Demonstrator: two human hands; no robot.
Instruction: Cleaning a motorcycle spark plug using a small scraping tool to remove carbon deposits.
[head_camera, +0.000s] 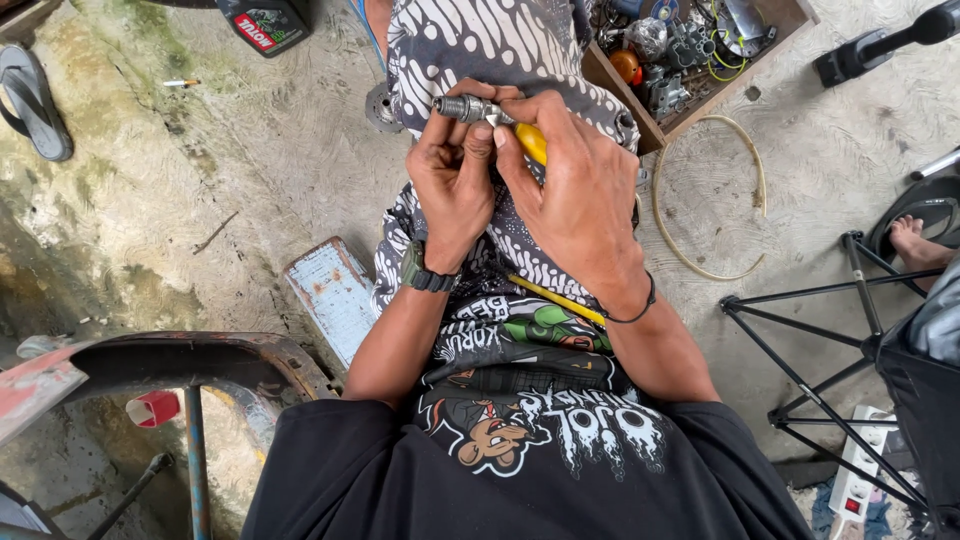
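Spark plug: a small grey metal spark plug (468, 107) lies sideways in the air above the person's lap, its threaded end pointing to the left of the view.
Left hand: the left hand (452, 180) is curled around the plug, thumb and fingertips pinching its body; a dark wristwatch (424, 275) sits on the wrist.
Right hand: the right hand (575, 190) is clenched around a yellow-handled tool (531, 142), whose tip meets the right end of the plug; a thin black band (640, 306) circles the wrist.
Lap: both hands hover over patterned black-and-white trousers (480, 45); a yellow pencil-like stick (556, 300) lies across the lap below the right wrist.
Shirt: a black T-shirt with a cartoon print (520, 420) fills the lower middle of the view.
Box: a wooden box of metal parts and wires (690, 60) sits on the floor just beyond the right hand.
Hose: a loop of pale tubing (745, 150) lies on the concrete beside the box.
Left side: a blue-grey block (335, 295) rests near the left knee, a sandal (32, 100) and a dark oil bottle (265, 22) farther off.
Right side: a black tripod stand (830, 340), a white power strip (860, 475) and another person's bare foot (915, 240).
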